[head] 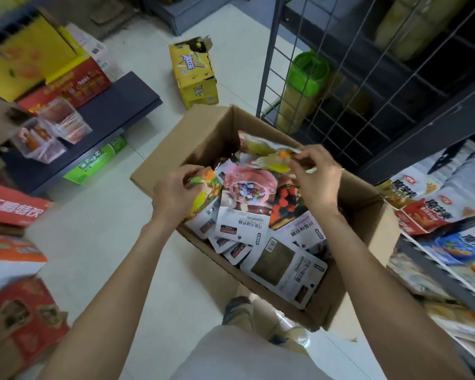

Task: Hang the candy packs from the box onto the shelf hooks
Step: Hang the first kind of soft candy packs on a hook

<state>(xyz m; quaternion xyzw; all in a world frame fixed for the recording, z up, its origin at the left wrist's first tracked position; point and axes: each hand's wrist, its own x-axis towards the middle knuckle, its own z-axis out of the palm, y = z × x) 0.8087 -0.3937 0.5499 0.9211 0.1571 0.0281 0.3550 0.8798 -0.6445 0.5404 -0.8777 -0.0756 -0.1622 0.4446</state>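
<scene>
An open cardboard box [203, 130] stands on the floor in front of me, filled with several candy packs [247, 204] lying face up and face down. My left hand [176, 190] grips a colourful fruit-print pack [206, 187] at the box's left side. Above the box's far half, my right hand [316, 179] pinches another fruit-print pack [261, 152] by its edge. A wire grid panel [340, 86] rises right behind the box; no hooks are plainly visible on it.
A yellow carton [192, 75] stands open on the floor beyond the box. Dark low shelves at left carry red and yellow boxes [66, 86]. Snack bags [433, 204] fill the shelf at right. My feet [239, 311] stand next to the box's near corner.
</scene>
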